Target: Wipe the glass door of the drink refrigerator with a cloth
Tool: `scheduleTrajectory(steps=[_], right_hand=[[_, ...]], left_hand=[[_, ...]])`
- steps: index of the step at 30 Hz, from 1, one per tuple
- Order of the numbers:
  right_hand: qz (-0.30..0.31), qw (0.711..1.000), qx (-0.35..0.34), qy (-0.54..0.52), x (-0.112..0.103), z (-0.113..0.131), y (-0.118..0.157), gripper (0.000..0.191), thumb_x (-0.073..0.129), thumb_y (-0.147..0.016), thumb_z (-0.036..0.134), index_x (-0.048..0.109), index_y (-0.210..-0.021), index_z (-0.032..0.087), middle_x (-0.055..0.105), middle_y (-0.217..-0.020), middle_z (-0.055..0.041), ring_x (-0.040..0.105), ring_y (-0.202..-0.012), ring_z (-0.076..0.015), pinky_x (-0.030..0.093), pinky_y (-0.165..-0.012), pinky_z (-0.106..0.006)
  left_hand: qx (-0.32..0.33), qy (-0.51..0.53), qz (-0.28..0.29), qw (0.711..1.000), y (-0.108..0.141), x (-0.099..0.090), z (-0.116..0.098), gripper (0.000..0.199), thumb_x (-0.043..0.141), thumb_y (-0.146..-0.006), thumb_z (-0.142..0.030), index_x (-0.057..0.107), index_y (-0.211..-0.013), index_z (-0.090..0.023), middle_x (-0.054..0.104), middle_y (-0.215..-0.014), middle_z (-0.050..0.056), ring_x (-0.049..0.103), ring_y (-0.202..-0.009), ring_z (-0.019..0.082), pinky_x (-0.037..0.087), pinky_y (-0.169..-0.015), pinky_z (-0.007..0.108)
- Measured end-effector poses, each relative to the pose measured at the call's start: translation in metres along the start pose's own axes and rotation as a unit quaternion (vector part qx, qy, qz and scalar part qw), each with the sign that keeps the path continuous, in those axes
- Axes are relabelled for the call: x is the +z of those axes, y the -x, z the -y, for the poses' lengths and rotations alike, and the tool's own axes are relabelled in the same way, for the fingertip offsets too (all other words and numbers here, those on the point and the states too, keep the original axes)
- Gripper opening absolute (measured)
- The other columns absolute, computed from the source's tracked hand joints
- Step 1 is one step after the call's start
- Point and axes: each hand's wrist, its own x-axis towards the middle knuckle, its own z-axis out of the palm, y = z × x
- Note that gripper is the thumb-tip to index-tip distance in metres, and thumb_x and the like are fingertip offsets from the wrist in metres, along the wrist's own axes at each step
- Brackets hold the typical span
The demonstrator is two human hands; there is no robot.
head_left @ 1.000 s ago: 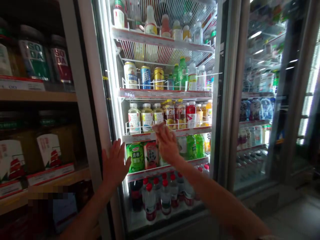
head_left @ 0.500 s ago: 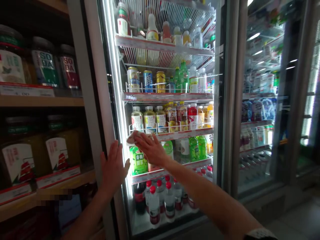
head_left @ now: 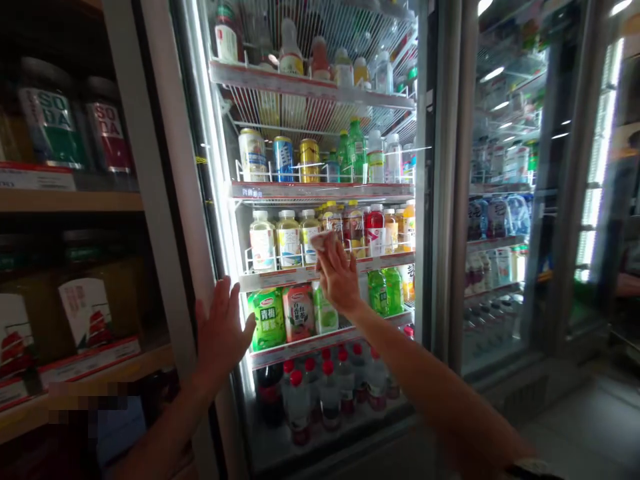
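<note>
My right hand (head_left: 341,277) presses a crumpled pale cloth (head_left: 323,241) against the glass door (head_left: 320,300) of a lit drinks cooler, in front of the shelf of tea bottles. Its fingers lie over the cloth, pointing up and left. My left hand (head_left: 223,327) rests on the door's left frame and glass edge, fingers spread, holding nothing. Behind the glass stand a green bottle (head_left: 267,319) and a red one (head_left: 299,312), both near my left hand.
To the left, wooden shelves (head_left: 70,200) hold large soda bottles (head_left: 55,123). Metal door frames (head_left: 453,200) and another glass-fronted cooler (head_left: 500,267) stand at the right. Floor tiles (head_left: 575,427) show at the lower right.
My right hand has moved right and slightly up across the glass with the cloth. My left hand stays at the door's edge. The view has shifted a little to the right.
</note>
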Motion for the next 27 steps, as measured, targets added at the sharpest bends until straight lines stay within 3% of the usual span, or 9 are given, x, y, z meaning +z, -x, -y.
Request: scheduleTrajectory(steps=[2,7,9,12,14,17,19,24,27], right_hand=[[-0.019,0.999,0.049,0.012,0.0,-0.012,0.009,0.056,0.041,-0.087,0.023,0.034,-0.142,0.018,0.027,-0.152,-0.0081,0.012,-0.142,-0.028,0.014,-0.112,-0.053],[0.035,0.994,-0.103,0.015,0.001,-0.051,0.049,0.056,0.042,-0.085,0.021,0.037,-0.141,0.024,0.037,-0.147,-0.0056,0.021,-0.14,-0.0238,0.015,-0.113,-0.049],[-0.016,0.999,0.023,0.039,-0.002,-0.081,0.049,0.053,0.038,-0.086,0.021,0.039,-0.139,0.021,0.036,-0.147,-0.01,0.025,-0.139,-0.0265,0.02,-0.109,-0.053],[-0.109,0.966,0.229,0.057,-0.006,-0.111,0.042,0.051,0.033,-0.089,0.022,0.038,-0.139,0.015,0.03,-0.149,-0.0173,0.026,-0.138,-0.0311,0.031,-0.101,-0.056],[-0.103,0.972,0.204,0.054,-0.005,-0.106,0.046,0.051,0.034,-0.088,0.022,0.039,-0.139,0.015,0.031,-0.148,-0.0171,0.024,-0.138,-0.0309,0.032,-0.102,-0.054],[-0.018,0.999,0.014,0.046,-0.002,-0.082,0.065,0.052,0.038,-0.087,0.02,0.041,-0.138,0.02,0.037,-0.147,-0.0091,0.021,-0.14,-0.0259,0.024,-0.109,-0.049],[0.019,0.998,-0.039,0.043,-0.003,-0.08,0.073,0.052,0.04,-0.086,0.02,0.041,-0.138,0.024,0.039,-0.146,-0.0055,0.022,-0.14,-0.0236,0.019,-0.112,-0.048],[-0.061,0.969,0.231,0.061,-0.006,-0.111,0.07,0.049,0.034,-0.089,0.023,0.044,-0.136,0.013,0.035,-0.146,-0.0183,0.028,-0.137,-0.0319,0.029,-0.103,-0.057],[-0.031,0.986,0.16,0.046,-0.003,-0.099,0.086,0.051,0.036,-0.088,0.021,0.042,-0.138,0.014,0.031,-0.149,-0.0158,0.021,-0.14,-0.0313,0.028,-0.105,-0.056]], left_hand=[[0.006,0.01,-0.003,1.0,0.0,0.003,-0.006,0.068,0.039,-0.088,-0.032,0.008,-0.147,-0.016,0.022,-0.151,0.016,0.023,-0.139,0.029,0.009,-0.113,0.056],[0.037,0.018,0.009,0.999,0.0,0.008,-0.018,0.071,0.04,-0.088,-0.03,0.002,-0.147,-0.021,0.023,-0.151,0.014,0.024,-0.139,0.028,0.009,-0.113,0.056],[0.044,0.01,0.005,0.999,-0.002,0.009,-0.02,0.071,0.039,-0.088,-0.029,0.001,-0.147,-0.02,0.024,-0.15,0.015,0.024,-0.139,0.027,0.01,-0.113,0.056],[0.042,0.007,0.001,0.999,-0.003,0.012,-0.024,0.07,0.039,-0.089,-0.029,0.003,-0.147,-0.019,0.026,-0.15,0.015,0.024,-0.139,0.027,0.01,-0.113,0.057],[0.041,0.015,0.006,0.999,-0.001,0.016,-0.029,0.068,0.038,-0.089,-0.028,0.004,-0.147,-0.02,0.028,-0.149,0.014,0.024,-0.139,0.027,0.01,-0.113,0.057],[0.045,0.027,0.019,0.998,0.006,0.021,-0.034,0.067,0.038,-0.088,-0.028,0.009,-0.147,-0.02,0.029,-0.149,0.014,0.024,-0.139,0.027,0.011,-0.112,0.058],[0.046,0.025,0.025,0.998,0.01,0.022,-0.036,0.066,0.039,-0.088,-0.027,0.011,-0.147,-0.018,0.029,-0.148,0.015,0.024,-0.139,0.027,0.011,-0.112,0.057],[0.067,0.008,0.023,0.997,0.018,0.024,-0.037,0.066,0.039,-0.087,-0.025,0.012,-0.147,-0.016,0.029,-0.148,0.016,0.024,-0.138,0.027,0.01,-0.113,0.055],[0.091,0.016,0.026,0.995,0.026,0.028,-0.048,0.068,0.04,-0.086,-0.023,0.012,-0.147,-0.016,0.03,-0.147,0.016,0.024,-0.138,0.026,0.009,-0.114,0.053]])
